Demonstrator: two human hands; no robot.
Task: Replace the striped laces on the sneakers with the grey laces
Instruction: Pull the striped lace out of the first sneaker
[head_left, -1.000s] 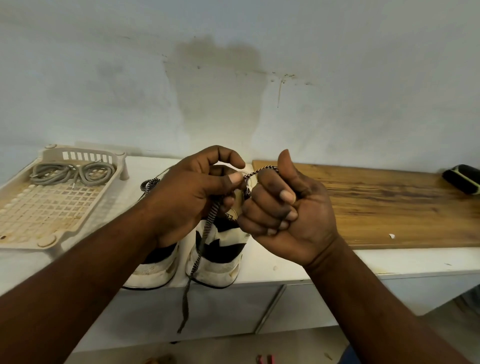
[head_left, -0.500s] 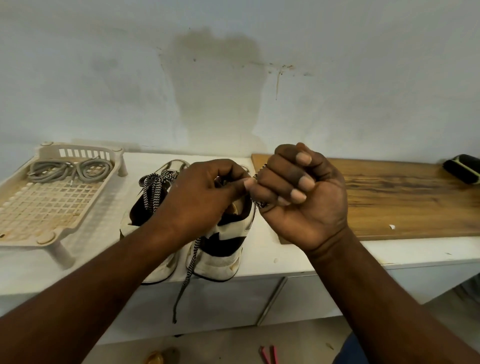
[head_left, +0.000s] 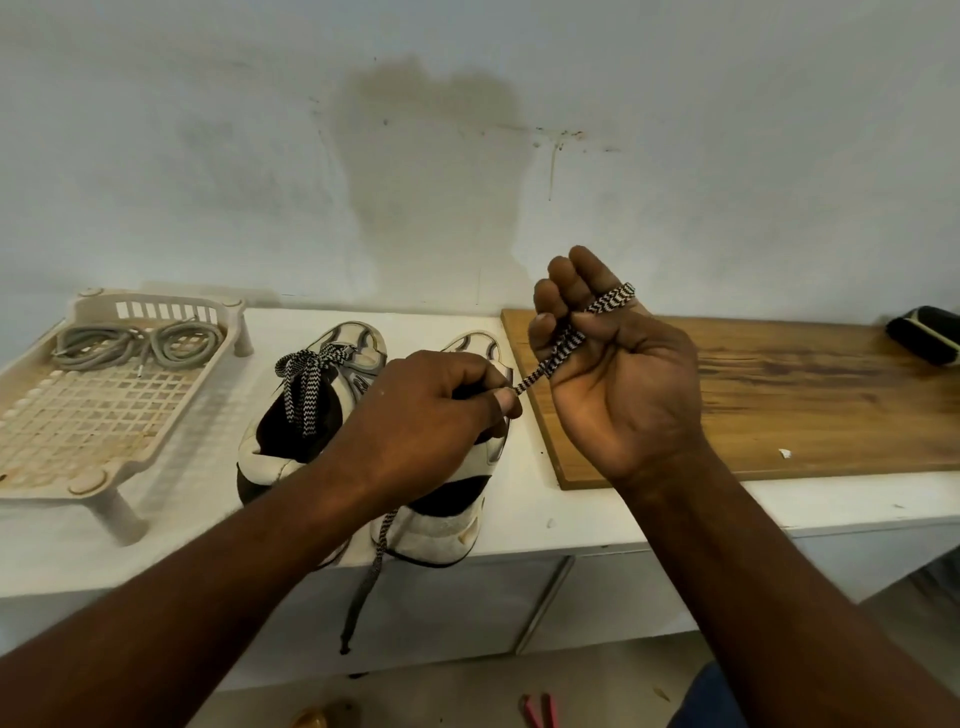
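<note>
striped lace (head_left: 566, 340) is pulled taut over the right sneaker (head_left: 447, 525), pinched by the left hand (head_left: 431, 415) and wound around the curled fingers (head_left: 558, 296) of the right hand (head_left: 618, 374). being soft and light, it is best gripped near the eyelets.

A white worktop (head_left: 597, 525) runs along a pale, stained wall (head_left: 675, 156). At its far left stands a beige plastic rack (head_left: 88, 415) with a grid floor, raised on short legs. A wooden board (head_left: 805, 400) lies flat on the right part of the worktop, a small white scrap (head_left: 785, 453) on it. At the far right edge rests a black roller-like object (head_left: 927, 332), partly cut off. Below the worktop, a red item (head_left: 540, 711) lies on the floor.
</note>
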